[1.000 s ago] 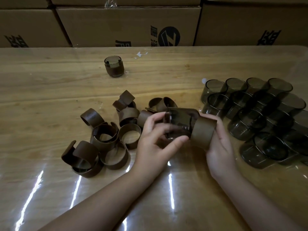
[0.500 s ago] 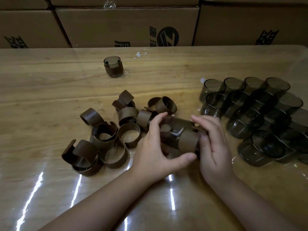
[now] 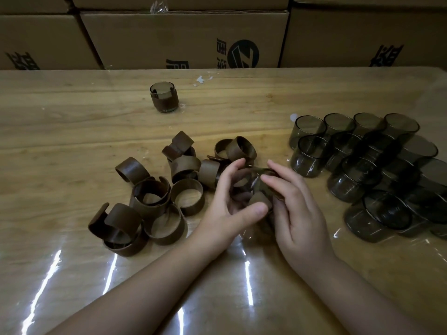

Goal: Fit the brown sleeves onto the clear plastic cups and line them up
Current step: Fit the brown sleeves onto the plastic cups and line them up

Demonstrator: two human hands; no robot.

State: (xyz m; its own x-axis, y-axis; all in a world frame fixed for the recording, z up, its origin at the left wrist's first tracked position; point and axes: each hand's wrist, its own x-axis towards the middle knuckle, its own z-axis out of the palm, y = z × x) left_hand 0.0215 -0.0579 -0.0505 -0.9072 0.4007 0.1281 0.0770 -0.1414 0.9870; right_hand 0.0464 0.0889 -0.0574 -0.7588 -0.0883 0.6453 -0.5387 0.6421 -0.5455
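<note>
Between both hands at the table's middle sits a clear smoky cup [image 3: 251, 181] with a brown sleeve [image 3: 260, 200] around it, mostly hidden by my fingers. My left hand [image 3: 232, 209] grips the cup from the left, thumb on the sleeve. My right hand [image 3: 297, 209] curls round it from the right. A heap of several loose brown sleeves [image 3: 154, 197] lies to the left. Several bare clear cups [image 3: 372, 170] stand packed together on the right. One sleeved cup [image 3: 164, 97] stands upright alone at the back.
The wooden table [image 3: 60, 141] is covered with glossy clear film. Cardboard boxes [image 3: 183, 37] form a wall along the far edge. Small scraps of clear tape [image 3: 202, 79] lie near the back.
The sleeve has slid from the cup's right end onto its body. Both hands have closed in around the cup and lowered it toward the table.
</note>
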